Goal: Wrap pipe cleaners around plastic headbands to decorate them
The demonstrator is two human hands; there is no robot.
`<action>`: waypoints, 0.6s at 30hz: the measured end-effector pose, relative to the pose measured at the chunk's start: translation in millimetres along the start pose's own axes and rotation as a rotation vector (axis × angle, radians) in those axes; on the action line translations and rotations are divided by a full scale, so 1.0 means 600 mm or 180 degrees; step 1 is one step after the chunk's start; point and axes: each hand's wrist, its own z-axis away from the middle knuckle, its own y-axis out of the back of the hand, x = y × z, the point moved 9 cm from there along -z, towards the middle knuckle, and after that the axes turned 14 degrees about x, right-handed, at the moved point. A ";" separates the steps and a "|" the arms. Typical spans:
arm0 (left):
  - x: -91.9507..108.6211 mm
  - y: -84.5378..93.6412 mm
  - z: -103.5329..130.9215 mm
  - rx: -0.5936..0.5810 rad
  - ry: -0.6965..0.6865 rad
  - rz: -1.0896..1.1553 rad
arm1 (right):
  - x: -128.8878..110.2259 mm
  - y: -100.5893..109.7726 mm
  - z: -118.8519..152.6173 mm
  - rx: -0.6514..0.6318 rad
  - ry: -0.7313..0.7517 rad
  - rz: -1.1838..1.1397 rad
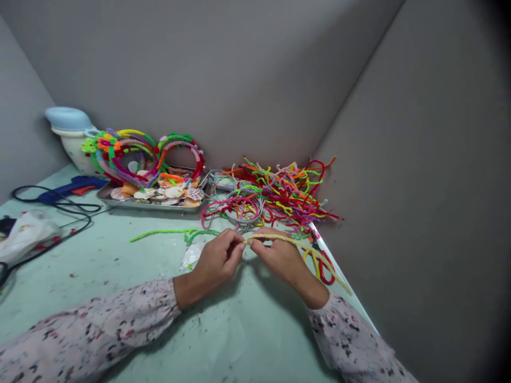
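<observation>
A pale yellow pipe cleaner (319, 254) runs from between my fingertips back over my right hand, its free end hanging past the wrist. My left hand (217, 258) pinches its near end from the left. Close beside it, my right hand (279, 258) pinches the same strip, thumb and finger together. Green pipe cleaners (162, 232) lie on the table just left of my left hand, near a small clear plastic piece (191, 255). Scissors with red and yellow handles (327, 271) are partly hidden beyond my right wrist.
Behind my hands is a tangled pile of coloured pipe cleaners (287, 191) with grey wire coils (253, 210). A metal tray (159, 207) holds shells and decorated hoops (179, 143). Further left are a blue glue gun (66, 191) with a black cord, a lidded container (75, 143) and a white bag (30, 234).
</observation>
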 end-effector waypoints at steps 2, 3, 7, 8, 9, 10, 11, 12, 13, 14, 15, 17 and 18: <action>0.000 -0.002 0.000 -0.0018 -0.0019 0.0001 | 0.001 -0.003 0.000 -0.0071 -0.0004 -0.0009; 0.000 -0.003 0.001 -0.0025 -0.0035 -0.0001 | 0.002 -0.004 0.001 -0.0111 -0.0014 -0.0022; 0.000 -0.007 0.004 -0.0067 -0.0146 -0.0022 | 0.007 -0.008 0.004 -0.0240 -0.0108 -0.0093; 0.001 -0.008 0.006 -0.0086 -0.0174 -0.0024 | 0.009 -0.009 0.005 -0.0272 -0.0156 -0.0136; 0.001 -0.008 0.007 -0.0102 -0.0196 -0.0028 | 0.012 -0.011 0.006 -0.0313 -0.0215 -0.0192; 0.002 -0.009 0.008 -0.0113 -0.0219 -0.0034 | 0.015 -0.013 0.006 -0.0363 -0.0280 -0.0257; 0.003 -0.009 0.009 -0.0118 -0.0236 -0.0047 | 0.018 -0.016 0.007 -0.0418 -0.0352 -0.0329; 0.004 -0.009 0.009 -0.0124 -0.0249 -0.0067 | 0.022 -0.019 0.007 -0.0472 -0.0429 -0.0402; 0.004 -0.009 0.010 -0.0134 -0.0263 -0.0087 | 0.025 -0.022 0.007 -0.0523 -0.0499 -0.0473; 0.005 -0.009 0.010 -0.0146 -0.0278 -0.0106 | 0.028 -0.025 0.007 -0.0576 -0.0557 -0.0536; 0.006 -0.010 0.010 -0.0161 -0.0297 -0.0123 | 0.031 -0.028 0.007 -0.0622 -0.0604 -0.0583; 0.007 -0.012 0.010 -0.0190 -0.0341 -0.0146 | 0.036 -0.032 0.008 -0.0681 -0.0678 -0.0621; 0.008 -0.013 0.010 -0.0201 -0.0365 -0.0147 | 0.038 -0.033 0.008 -0.0708 -0.0708 -0.0621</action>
